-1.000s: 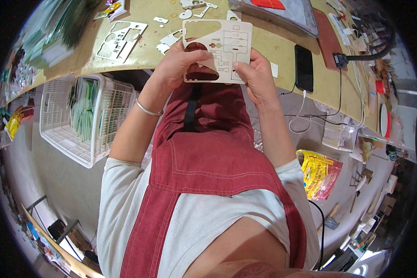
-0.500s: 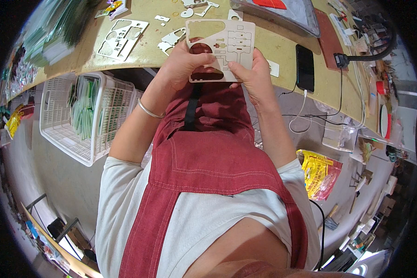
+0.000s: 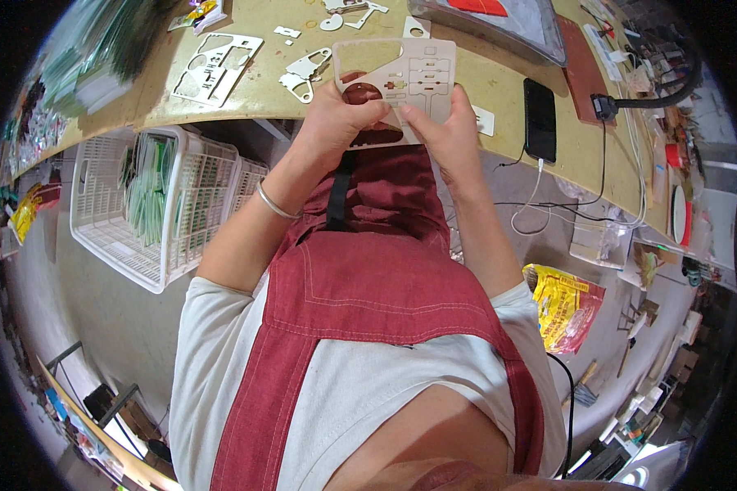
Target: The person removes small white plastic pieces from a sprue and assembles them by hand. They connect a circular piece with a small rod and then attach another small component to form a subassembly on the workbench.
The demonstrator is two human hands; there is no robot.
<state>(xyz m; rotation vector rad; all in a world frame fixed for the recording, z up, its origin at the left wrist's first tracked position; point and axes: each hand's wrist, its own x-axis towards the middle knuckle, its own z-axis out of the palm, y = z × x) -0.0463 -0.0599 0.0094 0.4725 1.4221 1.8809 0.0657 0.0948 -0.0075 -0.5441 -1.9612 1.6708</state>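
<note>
A thin pale die-cut sheet, looking like plywood or card, is held up between both hands over the table's near edge. Large openings pierce its left side, and narrow slots and outlined parts fill its right. My left hand grips the lower left side, thumb lying across the sheet. My right hand holds the lower right edge, its thumb pressed on the face close to the left thumb. The fingers behind the sheet are mostly hidden. On the table beyond lie another cut sheet and loose cut-out pieces.
A black phone with a white cable lies on the yellowish table to the right. Behind it stands a grey tray. White plastic baskets stand below the table at left; stacked clear packets are at the far left.
The sheet has shifted slightly right and toward me, with both hands still on it. My left hand and wrist have moved a little to the right.
</note>
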